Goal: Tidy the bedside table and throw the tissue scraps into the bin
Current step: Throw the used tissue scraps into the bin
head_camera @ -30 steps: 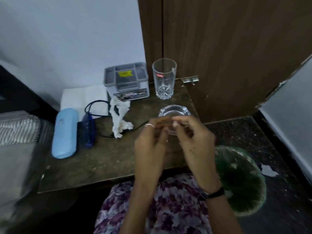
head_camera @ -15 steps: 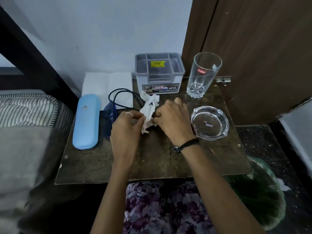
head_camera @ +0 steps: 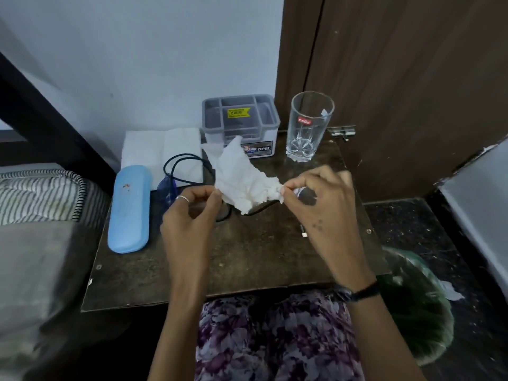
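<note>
A crumpled white tissue (head_camera: 242, 178) is stretched in the air between both hands, just above the dark wooden bedside table (head_camera: 247, 259). My left hand (head_camera: 189, 215) pinches its lower left edge. My right hand (head_camera: 325, 204) pinches its right end and hides the glass dish behind it. The bin (head_camera: 415, 312), lined with a green bag, stands on the floor at the table's right front corner. A tissue scrap (head_camera: 450, 292) lies on the floor beside it.
On the table are a blue glasses case (head_camera: 129, 210), a folded white napkin (head_camera: 160, 152), a black cable (head_camera: 187, 163), a grey organiser box (head_camera: 240, 122) and an upright glass tumbler (head_camera: 309, 125). A bed is at the left, a wooden door behind.
The tissue has been picked up off the table and pulled open between both hands. My right hand has moved right, over the glass dish.
</note>
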The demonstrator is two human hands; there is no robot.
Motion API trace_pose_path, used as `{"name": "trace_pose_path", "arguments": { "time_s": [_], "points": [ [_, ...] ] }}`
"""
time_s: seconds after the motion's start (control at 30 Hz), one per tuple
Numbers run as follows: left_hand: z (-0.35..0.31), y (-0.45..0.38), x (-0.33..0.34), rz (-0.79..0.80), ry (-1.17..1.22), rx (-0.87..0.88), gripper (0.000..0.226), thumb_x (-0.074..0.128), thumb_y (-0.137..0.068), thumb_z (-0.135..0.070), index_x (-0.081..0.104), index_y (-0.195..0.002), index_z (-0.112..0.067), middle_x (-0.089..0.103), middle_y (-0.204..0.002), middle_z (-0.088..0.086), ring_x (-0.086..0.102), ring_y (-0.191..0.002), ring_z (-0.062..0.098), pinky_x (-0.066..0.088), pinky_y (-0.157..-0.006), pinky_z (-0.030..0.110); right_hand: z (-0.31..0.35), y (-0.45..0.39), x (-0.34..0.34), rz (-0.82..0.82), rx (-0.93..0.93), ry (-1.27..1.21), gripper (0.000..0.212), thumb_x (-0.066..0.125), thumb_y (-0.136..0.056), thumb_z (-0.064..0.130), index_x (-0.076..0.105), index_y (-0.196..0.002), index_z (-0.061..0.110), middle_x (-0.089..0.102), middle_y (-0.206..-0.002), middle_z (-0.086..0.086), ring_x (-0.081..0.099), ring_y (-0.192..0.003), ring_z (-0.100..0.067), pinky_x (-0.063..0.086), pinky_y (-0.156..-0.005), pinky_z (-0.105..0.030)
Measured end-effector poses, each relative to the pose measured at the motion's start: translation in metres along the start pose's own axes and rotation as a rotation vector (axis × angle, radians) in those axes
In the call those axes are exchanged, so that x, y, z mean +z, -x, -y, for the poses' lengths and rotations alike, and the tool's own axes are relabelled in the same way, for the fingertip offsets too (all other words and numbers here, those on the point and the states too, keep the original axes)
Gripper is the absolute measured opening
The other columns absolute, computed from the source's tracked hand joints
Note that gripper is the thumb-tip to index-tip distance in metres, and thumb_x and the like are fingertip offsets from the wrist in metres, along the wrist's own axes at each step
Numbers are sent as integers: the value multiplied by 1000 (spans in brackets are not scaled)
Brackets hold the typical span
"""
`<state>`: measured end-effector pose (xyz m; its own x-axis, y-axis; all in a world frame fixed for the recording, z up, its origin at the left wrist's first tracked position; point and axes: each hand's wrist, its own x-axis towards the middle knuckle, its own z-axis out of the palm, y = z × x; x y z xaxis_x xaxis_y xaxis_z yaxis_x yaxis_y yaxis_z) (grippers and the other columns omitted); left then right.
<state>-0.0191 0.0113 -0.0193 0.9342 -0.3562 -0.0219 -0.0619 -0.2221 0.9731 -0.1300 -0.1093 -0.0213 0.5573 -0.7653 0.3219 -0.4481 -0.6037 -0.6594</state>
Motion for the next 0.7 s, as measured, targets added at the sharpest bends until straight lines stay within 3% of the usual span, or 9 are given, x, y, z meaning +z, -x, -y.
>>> {"name": "trace_pose_path", "arguments": {
  "time_s": [0.13, 0.27, 0.4, 0.53, 0.63, 0.7],
  "points": [
    [-9, 31, 38, 146, 8, 1, 8, 64, -81, -22, 68, -75, -23, 65, -68, -5, 52, -59, 7, 44, -57, 20, -38, 29, -28, -151, 143, -48, 9, 66, -82, 26, 70, -82, 18, 54, -88, 5, 36, -88, -12, 31, -70, -15],
    [-12, 70, 90, 316, -131, 66, 15, 64, -82, -25, 62, -68, -31, 62, -62, -12, 54, -54, -4, 40, -52, 8, -89, 65, -61, -304, 285, 2, 7, 67, -82, 20, 69, -86, 15, 57, -92, -2, 36, -88, -13, 24, -70, -17],
    [3, 129, 153, 556, -298, 118, 10, 57, -87, -34, 63, -83, -27, 66, -71, -5, 63, -71, 15, 48, -63, 29, -149, 105, -86, -429, 456, 103, 10, 67, -83, 14, 69, -88, 5, 59, -95, -14, 38, -89, -20, 23, -73, -23],
    [43, 188, 215, 756, -522, 123, 27, 45, -93, -37, 60, -99, -15, 69, -91, 9, 60, -78, 19, 30, -50, 15, -218, 145, -83, -346, 560, 253, 11, 65, -82, 16, 65, -80, 5, 61, -90, -14, 45, -83, -25, 20, -68, -26],
    [74, 201, 250, 847, -581, 40, 27, 45, -94, -33, 60, -105, -13, 69, -100, 10, 63, -89, 24, 41, -64, 27, -261, 164, -65, -214, 617, 358, 11, 62, -79, 18, 63, -73, 10, 62, -81, -12, 52, -77, -31, 29, -68, -29],
    [95, 196, 265, 890, -617, 2, 23, 46, -93, -29, 61, -103, -14, 70, -100, 8, 65, -93, 25, 48, -73, 33, -288, 172, -48, -90, 681, 393, 11, 61, -81, 22, 68, -76, 14, 66, -86, -9, 54, -82, -30, 37, -74, -34]
  ]
}}
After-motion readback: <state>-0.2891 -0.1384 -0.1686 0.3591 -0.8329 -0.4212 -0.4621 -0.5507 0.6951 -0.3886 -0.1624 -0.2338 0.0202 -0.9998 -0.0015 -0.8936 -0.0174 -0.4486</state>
